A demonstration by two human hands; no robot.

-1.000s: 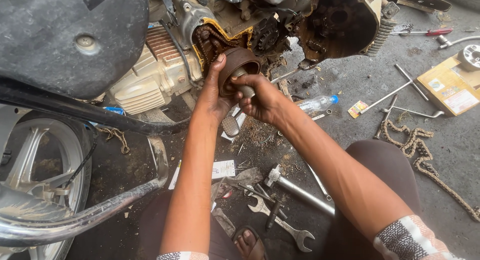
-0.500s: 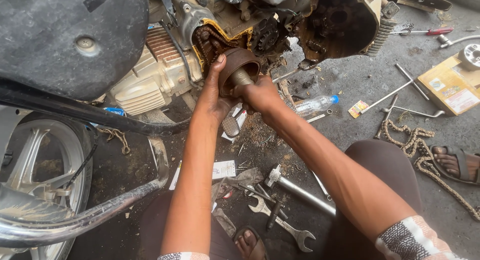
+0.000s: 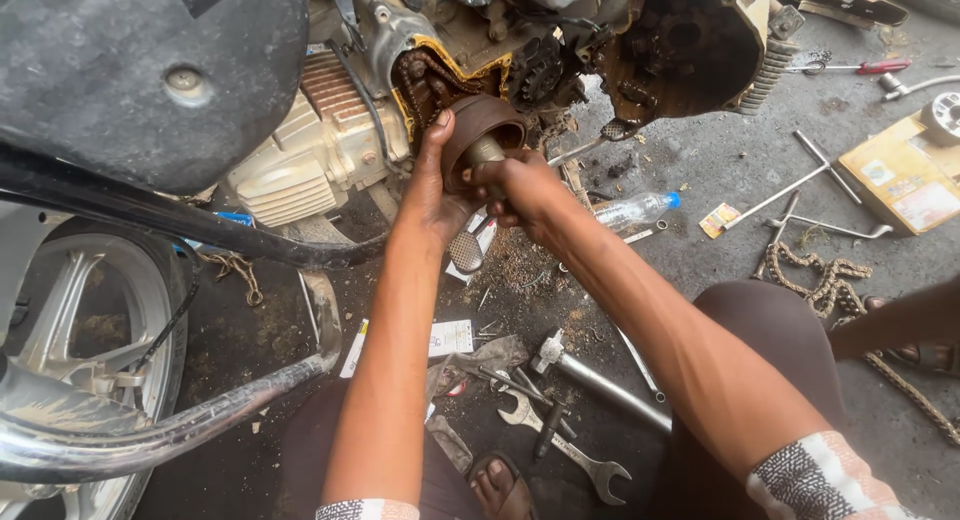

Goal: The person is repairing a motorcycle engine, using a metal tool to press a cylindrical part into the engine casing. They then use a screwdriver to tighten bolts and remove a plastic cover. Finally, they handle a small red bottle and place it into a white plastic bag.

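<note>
Since a second ago the right hand [image 3: 515,185] has closed in from beside the rotor [image 3: 480,130] onto its centre, fingers now wrapped around a metal tool [image 3: 484,152] in the hub; a foot has also appeared at the right edge. Left hand [image 3: 435,185] grips the rotor's rim against the open engine [image 3: 430,70]. Judging by this, the cover is already off and the rotor is not yet clear of the engine. Spanners [image 3: 560,445] lie on the floor.
</note>
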